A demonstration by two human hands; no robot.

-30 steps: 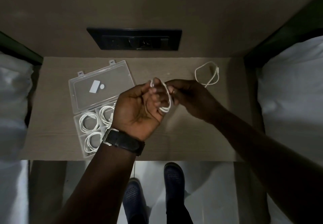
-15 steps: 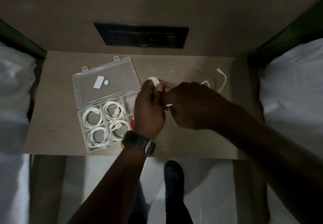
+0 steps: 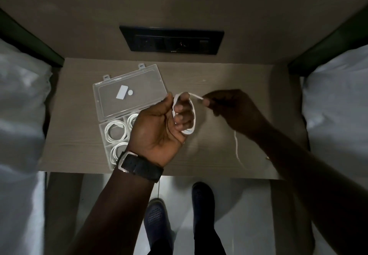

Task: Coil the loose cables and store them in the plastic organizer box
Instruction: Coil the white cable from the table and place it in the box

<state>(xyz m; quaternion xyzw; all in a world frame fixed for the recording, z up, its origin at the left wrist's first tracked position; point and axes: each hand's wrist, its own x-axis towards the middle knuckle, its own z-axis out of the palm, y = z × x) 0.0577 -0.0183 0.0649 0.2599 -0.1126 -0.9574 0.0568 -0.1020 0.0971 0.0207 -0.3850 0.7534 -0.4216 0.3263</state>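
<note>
Here the left hand [image 3: 159,129] is raised over the table [image 3: 209,155] with the palm turned up toward the camera, wrist bent back, a dark watch [image 3: 139,165] strapped just below it. Its fingers [image 3: 183,113] are curled inward and the white cable [image 3: 194,115] is wound in several loops around them, from the top finger near the thumb down to the lowest one, so the hand is closed loosely with the coil hanging on it. From the top of that coil a short stretch of cable runs across to the right hand [image 3: 229,109], which is held just beside the left at about the same height, knuckles up, forearm coming in from the lower right. Its thumb and forefinger pinch the cable tight near the tip; the other fingers are folded under and too dark to read clearly. Below the right hand a loose tail of the same cable seems to trail down toward the near edge of the table, though blur makes its end hard to follow. To the left of the coil, partly behind the left wrist, lies the plastic organizer box [image 3: 107,135], its clear lid [image 3: 129,93] open flat, with coiled cables [image 3: 115,131] already in the compartments that show.
</note>
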